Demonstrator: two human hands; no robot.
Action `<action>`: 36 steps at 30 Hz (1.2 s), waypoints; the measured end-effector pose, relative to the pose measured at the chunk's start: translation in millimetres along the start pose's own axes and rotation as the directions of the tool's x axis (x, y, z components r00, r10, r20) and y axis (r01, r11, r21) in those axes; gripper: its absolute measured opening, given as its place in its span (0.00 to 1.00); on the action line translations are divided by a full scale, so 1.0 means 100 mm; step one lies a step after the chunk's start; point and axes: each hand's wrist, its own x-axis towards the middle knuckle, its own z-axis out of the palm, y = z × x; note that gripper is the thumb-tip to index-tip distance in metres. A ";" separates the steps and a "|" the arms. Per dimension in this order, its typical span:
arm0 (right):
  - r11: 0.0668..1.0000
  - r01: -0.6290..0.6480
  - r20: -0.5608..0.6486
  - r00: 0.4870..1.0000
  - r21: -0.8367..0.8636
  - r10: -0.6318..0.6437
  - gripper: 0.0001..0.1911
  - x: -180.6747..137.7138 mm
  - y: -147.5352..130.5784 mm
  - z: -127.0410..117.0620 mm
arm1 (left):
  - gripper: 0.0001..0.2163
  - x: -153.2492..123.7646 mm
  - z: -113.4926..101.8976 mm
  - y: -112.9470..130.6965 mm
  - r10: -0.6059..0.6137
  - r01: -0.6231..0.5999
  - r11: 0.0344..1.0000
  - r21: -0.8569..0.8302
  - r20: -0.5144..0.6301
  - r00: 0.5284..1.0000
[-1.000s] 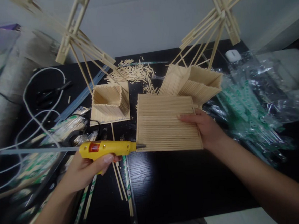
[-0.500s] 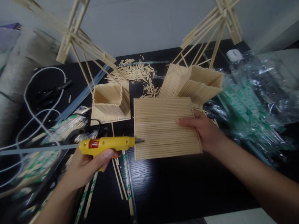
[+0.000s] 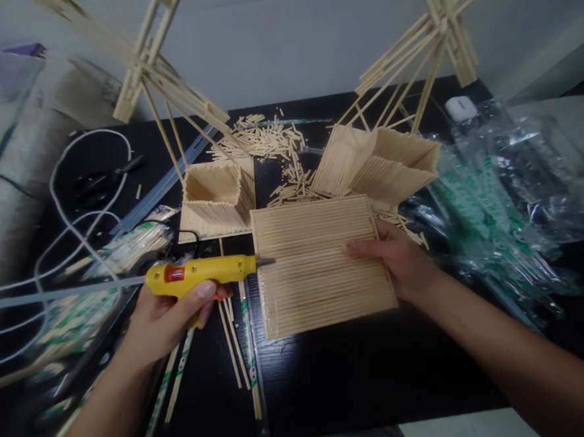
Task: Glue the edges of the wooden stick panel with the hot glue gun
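Note:
My left hand (image 3: 179, 311) is wrapped round the grip of a yellow glue gun (image 3: 209, 271), which has a long pale glue stick (image 3: 63, 292) out of its back. The gun's nozzle points right, over the left edge of a flat panel (image 3: 321, 289) made of thin wooden sticks side by side. Whether the tip touches the panel, I cannot tell. My right hand (image 3: 398, 258) grips the panel's right edge, thumb on top and fingers hidden underneath. Behind the panel leans an open stick-built box (image 3: 392, 159); another stick box (image 3: 214, 190) stands on a square stick base to the left.
Stick frames (image 3: 149, 69) rise at the back on both sides. Short cut sticks (image 3: 262, 141) lie heaped by the wall. Clear plastic wrappers (image 3: 499, 206) cover the right side. A white cable (image 3: 52, 187), scissors (image 3: 104, 177) and packets of sticks (image 3: 130, 248) lie left.
The panel has tilted, its left side coming nearer to me and its near left corner dropping. The glue gun has shifted slightly left and up along the panel's left edge.

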 end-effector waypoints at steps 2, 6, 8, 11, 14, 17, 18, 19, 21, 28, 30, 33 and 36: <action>1.000 -0.002 0.005 1.000 0.001 0.002 0.14 0.00 0.01 0.00 | 0.20 0.00 -0.01 -0.01 -0.010 0.010 1.000 0.002 -0.016 1.000; 0.999 -0.030 0.033 0.999 -0.023 0.031 0.14 -0.01 0.01 0.00 | 0.19 0.01 0.00 0.02 0.021 -0.022 0.999 -0.028 -0.043 0.999; 0.999 -0.034 0.048 0.998 -0.030 0.036 0.14 -0.01 0.00 0.01 | 0.18 0.02 0.02 0.04 0.043 -0.045 0.998 -0.041 -0.057 0.997; 0.999 -0.032 0.081 0.996 -0.044 0.035 0.14 -0.02 0.00 0.01 | 0.19 0.03 0.02 0.06 0.034 -0.039 0.998 -0.051 -0.093 0.995; 0.998 -0.026 0.122 0.992 -0.051 0.032 0.14 -0.03 0.00 0.01 | 0.19 0.02 0.00 0.02 0.010 -0.018 0.998 -0.060 -0.132 0.991; 0.998 -0.021 0.140 0.990 -0.052 0.028 0.13 -0.03 0.01 0.01 | 0.16 0.01 -0.04 -0.02 0.020 -0.030 0.997 -0.077 -0.122 0.992; 0.998 -0.018 0.140 0.990 -0.058 0.026 0.13 -0.03 0.01 0.01 | 0.15 0.01 -0.04 -0.03 0.027 -0.037 0.996 -0.086 -0.125 0.992; 0.998 -0.016 0.139 0.990 -0.068 0.026 0.13 -0.03 0.01 0.01 | 0.15 0.01 -0.04 -0.02 0.031 -0.044 0.995 -0.094 -0.134 0.990; 0.996 -0.018 0.140 0.990 -0.084 0.030 0.14 -0.03 0.01 0.00 | 0.16 0.01 -0.02 -0.01 0.033 -0.050 0.993 -0.103 -0.162 0.986; 0.996 -0.030 0.146 0.988 -0.089 0.043 0.15 -0.04 0.01 -0.01 | 0.19 0.07 0.07 0.09 0.060 -0.082 0.993 -0.084 -0.235 0.970; 0.996 -0.026 0.140 0.989 -0.088 0.038 0.15 -0.03 0.02 -0.01 | 0.19 0.08 0.07 0.11 0.084 -0.116 0.986 -0.122 -0.238 0.968; 0.995 -0.026 0.085 0.996 -0.097 0.034 0.15 -0.01 0.02 -0.01 | 0.18 0.06 0.04 0.08 0.107 -0.138 0.977 -0.161 -0.184 0.977; 0.997 -0.023 0.010 1.000 -0.073 0.024 0.17 0.03 0.01 -0.01 | 0.19 0.00 -0.02 0.02 0.106 -0.110 0.988 -0.107 -0.045 0.993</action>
